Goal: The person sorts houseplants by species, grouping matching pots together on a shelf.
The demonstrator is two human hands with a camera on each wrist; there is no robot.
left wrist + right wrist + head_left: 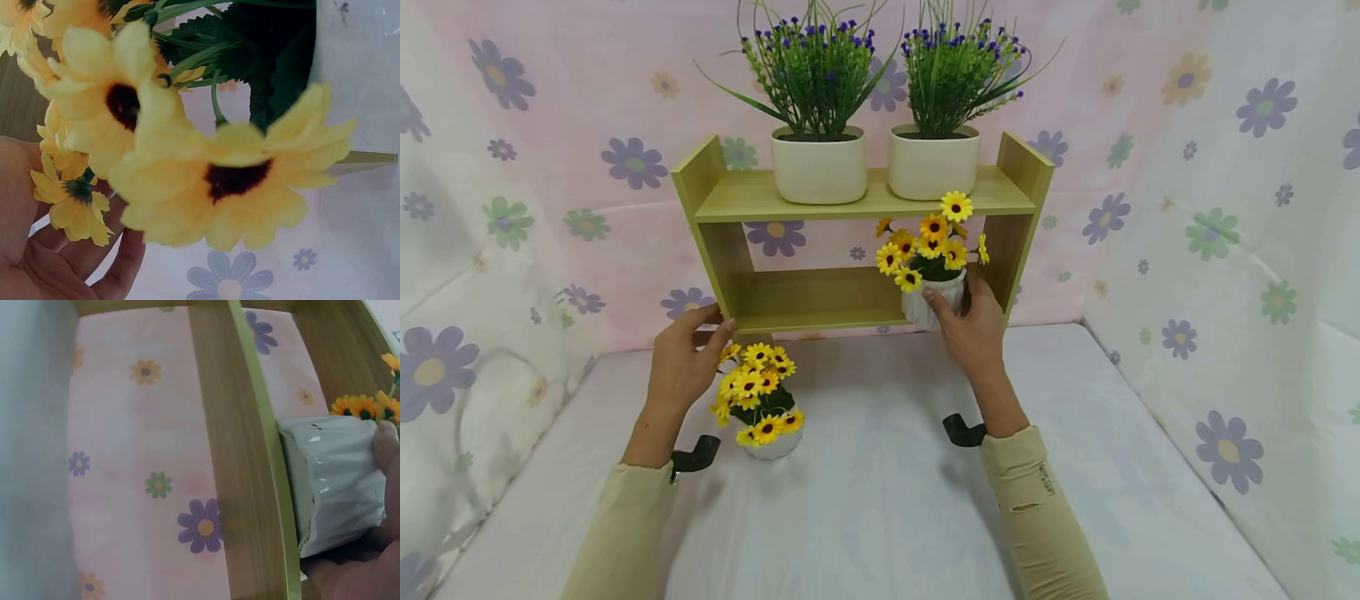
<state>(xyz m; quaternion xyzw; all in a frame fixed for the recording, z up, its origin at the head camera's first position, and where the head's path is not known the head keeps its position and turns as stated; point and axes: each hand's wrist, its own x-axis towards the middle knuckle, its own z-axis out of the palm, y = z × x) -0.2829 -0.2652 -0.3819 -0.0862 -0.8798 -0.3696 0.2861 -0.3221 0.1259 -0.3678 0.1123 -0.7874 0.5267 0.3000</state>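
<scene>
My right hand [973, 329] grips a white ribbed pot of yellow artificial sunflowers [934, 300], thumb on its front and fingers round its right side. The pot is at the right of the lower board of a two-tier wooden shelf [820, 304]. In the right wrist view the pot [344, 478] is against the front edge of that board. My left hand [681, 358] holds the shelf's lower left corner. Just right of that hand, a second white pot of sunflowers [775, 446] stands on the table; its blooms [237, 178] fill much of the left wrist view.
On the shelf's top board stand two cream pots with purple-flowered plants, the left pot [818, 167] and the right pot [934, 165]. A pale cloth covers the table [865, 500]. Flower-patterned curtains [1187, 208] surround the back and sides.
</scene>
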